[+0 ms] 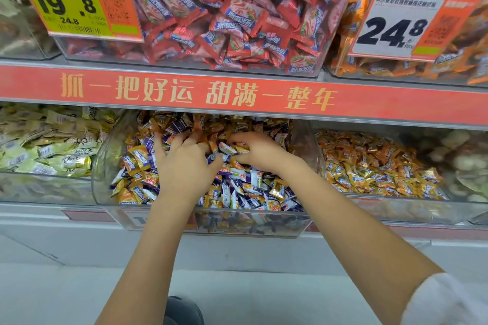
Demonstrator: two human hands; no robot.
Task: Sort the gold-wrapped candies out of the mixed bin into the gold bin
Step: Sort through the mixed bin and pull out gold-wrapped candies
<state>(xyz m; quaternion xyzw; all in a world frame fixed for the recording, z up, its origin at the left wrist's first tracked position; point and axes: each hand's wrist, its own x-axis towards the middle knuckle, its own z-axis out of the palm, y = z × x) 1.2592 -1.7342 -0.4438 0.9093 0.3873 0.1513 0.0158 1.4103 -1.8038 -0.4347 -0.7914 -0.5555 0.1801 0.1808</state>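
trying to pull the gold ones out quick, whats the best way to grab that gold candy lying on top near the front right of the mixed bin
Pinch the gold candy across its puffed middle with thumb and forefinger, coming straight down from above. It lies on top of the pile in the mixed bin with purple wrappers packed against its sides, so only its top face is free. The right hand looks nearer, and the gold bin sits on that side.

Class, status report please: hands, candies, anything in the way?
Left hand spread in mixed bin. Right hand gripping candies. Gold bin right, nothing blocking.
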